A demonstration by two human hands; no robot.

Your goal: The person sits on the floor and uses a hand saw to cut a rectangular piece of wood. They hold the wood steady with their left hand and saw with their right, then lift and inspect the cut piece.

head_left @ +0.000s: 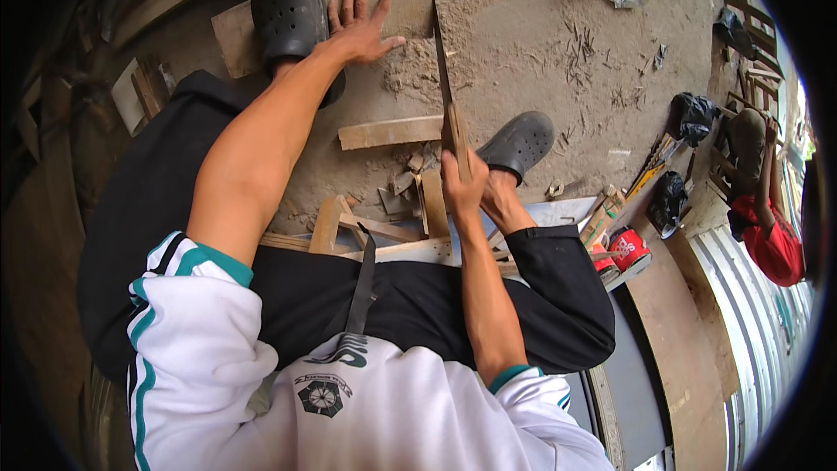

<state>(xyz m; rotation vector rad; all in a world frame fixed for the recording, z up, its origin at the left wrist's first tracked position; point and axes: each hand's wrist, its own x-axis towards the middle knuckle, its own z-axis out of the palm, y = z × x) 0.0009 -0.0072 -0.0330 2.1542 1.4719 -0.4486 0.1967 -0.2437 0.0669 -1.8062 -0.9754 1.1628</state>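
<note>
My left hand (359, 33) lies with its fingers spread on a flat wooden board (408, 4). Beside that hand, my left foot in a dark clog (292, 13) rests on the board too. My right hand (464, 181) is closed around the wooden handle of a handsaw (444, 61). The saw's blade points away from me and its far part meets the board's right end; the contact of teeth and wood is too fine to make out. A short wood offcut (390, 133) lies on the ground just left of the saw handle.
My right foot in a clog (523, 144) stands right of the saw. Wood scraps (410, 187) and a wooden frame (327, 225) lie before my lap. A red can (629, 249), black plastic bags (693, 118) and another person in red (772, 240) are at the right.
</note>
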